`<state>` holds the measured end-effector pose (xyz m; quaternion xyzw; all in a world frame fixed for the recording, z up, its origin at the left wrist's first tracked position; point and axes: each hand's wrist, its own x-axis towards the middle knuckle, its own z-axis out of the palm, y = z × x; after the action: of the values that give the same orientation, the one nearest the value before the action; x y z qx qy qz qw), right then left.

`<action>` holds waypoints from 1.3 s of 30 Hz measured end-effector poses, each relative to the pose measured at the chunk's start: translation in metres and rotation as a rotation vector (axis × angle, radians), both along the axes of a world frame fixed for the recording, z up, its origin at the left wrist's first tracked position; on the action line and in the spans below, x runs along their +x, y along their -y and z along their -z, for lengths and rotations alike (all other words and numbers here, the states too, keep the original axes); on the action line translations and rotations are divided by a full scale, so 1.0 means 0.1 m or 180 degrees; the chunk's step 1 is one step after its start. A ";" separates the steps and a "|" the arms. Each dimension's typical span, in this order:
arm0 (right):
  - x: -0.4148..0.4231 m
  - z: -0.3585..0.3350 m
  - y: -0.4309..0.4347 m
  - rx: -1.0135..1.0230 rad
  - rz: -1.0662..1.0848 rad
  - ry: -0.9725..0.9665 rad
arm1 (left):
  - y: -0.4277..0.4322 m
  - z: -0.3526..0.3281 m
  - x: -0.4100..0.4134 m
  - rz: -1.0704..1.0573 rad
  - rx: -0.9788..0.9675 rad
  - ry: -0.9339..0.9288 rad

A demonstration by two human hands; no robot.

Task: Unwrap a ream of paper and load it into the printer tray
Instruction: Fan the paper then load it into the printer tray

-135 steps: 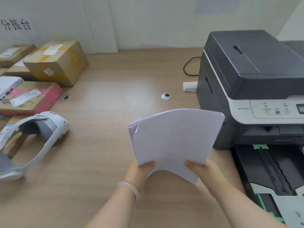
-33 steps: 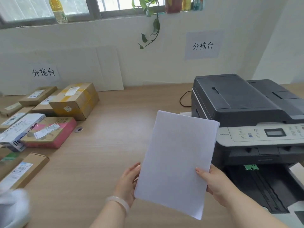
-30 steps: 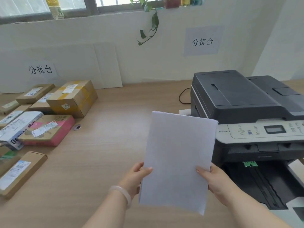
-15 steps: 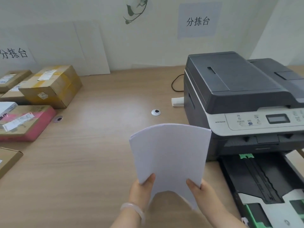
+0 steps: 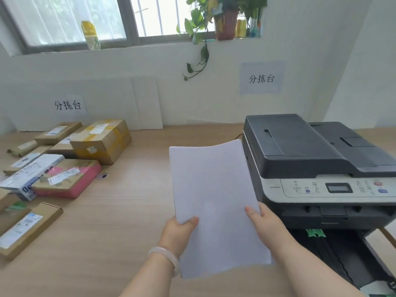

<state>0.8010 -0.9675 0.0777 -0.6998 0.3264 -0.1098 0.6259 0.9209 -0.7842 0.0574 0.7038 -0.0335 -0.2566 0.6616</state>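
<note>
Holding: you grip the paper [image 5: 214, 202] in both hands, upright and above the desk [image 5: 120, 228], just left of the printer [image 5: 317, 168].
Left hand [image 5: 177, 234]: your thumb lies over the sheet's left edge on the near face, with the other fingers hidden behind; the hand is clamped on the paper.
Right hand [image 5: 267, 226]: your thumb presses the near face at the right edge, with the rest of the fingers behind the sheets; it too is closed on the paper.
Paper: the stack is plain white, its top edge bowed a little, with no print on the face you see.
Tray [image 5: 342, 260]: it stands pulled out below the printer front, with a green guide [image 5: 315, 233] at its back, to the right of your right hand.
Signs: two sheets on the wall read "分拣台", one [image 5: 68, 105] on the left and one [image 5: 261, 78] above the printer.
Printer writing: the small model text on the pale panel is too fine to read.
Boxes [image 5: 100, 140]: they lie well left of the paper with shipping labels too blurred to read; the white box [image 5: 32, 174] shows blue letters, only partly legible.
Wrist: a pale bangle [image 5: 166, 257] sits on your left wrist.
</note>
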 end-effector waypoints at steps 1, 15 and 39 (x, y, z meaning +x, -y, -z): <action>-0.05 -0.06 -0.02 -0.0024 0.0024 0.0036 | -0.03 -0.06 -0.04 0.0028 -0.0071 -0.0026; -1.28 -0.05 -0.51 -0.0180 0.0400 -0.0367 | -0.34 0.00 -0.90 0.0848 -0.0102 -0.0582; -3.27 0.28 1.04 0.0387 0.0857 -0.1289 | 1.34 0.32 -2.70 0.1349 0.0838 -0.0985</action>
<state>0.4742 -1.0714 0.0499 -0.6188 0.5414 -0.0299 0.5684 0.6507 -0.9185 0.0258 0.7135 -0.0449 -0.4955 0.4934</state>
